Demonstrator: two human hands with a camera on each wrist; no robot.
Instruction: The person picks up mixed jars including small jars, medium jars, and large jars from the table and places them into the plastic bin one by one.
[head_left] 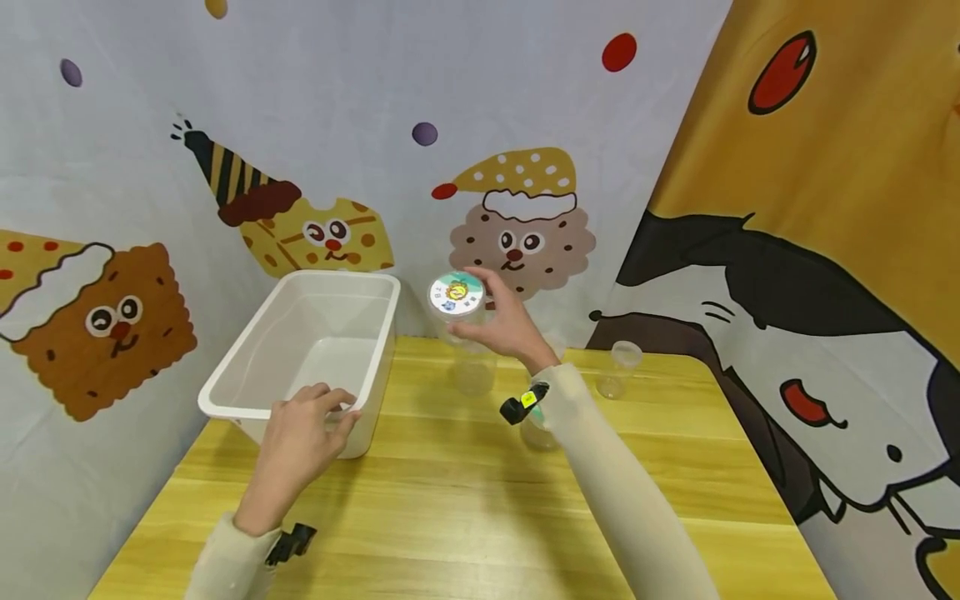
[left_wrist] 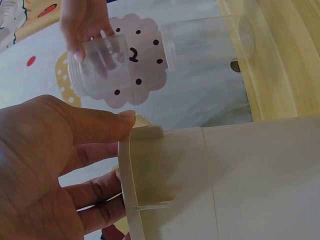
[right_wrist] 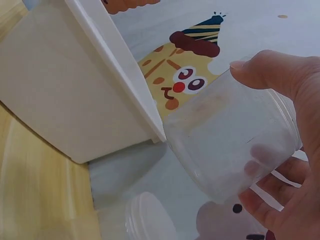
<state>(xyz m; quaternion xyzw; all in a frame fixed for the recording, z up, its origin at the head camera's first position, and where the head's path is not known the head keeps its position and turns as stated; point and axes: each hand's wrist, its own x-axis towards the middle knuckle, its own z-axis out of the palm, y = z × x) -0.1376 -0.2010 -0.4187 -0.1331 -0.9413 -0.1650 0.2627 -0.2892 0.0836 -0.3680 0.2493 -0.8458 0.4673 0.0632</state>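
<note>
Right hand [head_left: 504,321] has thumb and fingers wrapped around a clear plastic jar [right_wrist: 227,135], smooth, thin-walled, squat cylinder, rounded base edge. Round printed lid [head_left: 457,293], white and teal. Jar is in the air above tabletop [head_left: 435,517], right of white bin [head_left: 337,308]. Lid end points up toward head camera, base down; long axis near upright, slight tilt.

Left hand [head_left: 303,433] grips the bin's near rim, thumb one side, fingers the other. Bin: stiff matte plastic, rectangular, flared lip. Clear standing jar [head_left: 475,371], upright on tabletop, just below held one, apart from it. Smaller clear cup [head_left: 615,371] further right, wider at top. Tabletop yellowish wood grain; cartoon-print cloth [head_left: 337,100] behind, soft folds.
</note>
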